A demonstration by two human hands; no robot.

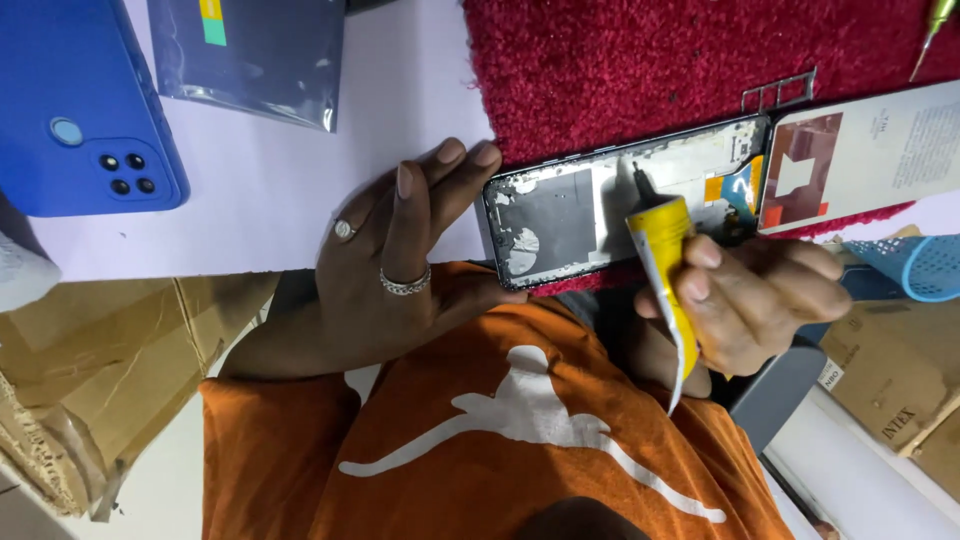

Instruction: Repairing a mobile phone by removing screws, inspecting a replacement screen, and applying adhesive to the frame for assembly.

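An opened phone frame (575,215), with grey patches of old adhesive inside, lies across the edge of a red mat (650,60). My left hand (400,260), wearing two rings, grips the frame's left end between fingertips and thumb. My right hand (760,295) squeezes a yellow glue tube (665,260). The tube's black nozzle touches the inside of the frame near its middle. A display panel (880,150) lies face down to the right of the frame, against the frame's right end.
A blue phone back cover (80,110) and a grey anti-static bag (250,55) lie on the white table (280,190) at the upper left. A metal card tray (780,92) and a screwdriver tip (935,30) rest on the mat. A blue basket (920,265) and cardboard boxes (100,370) sit nearby.
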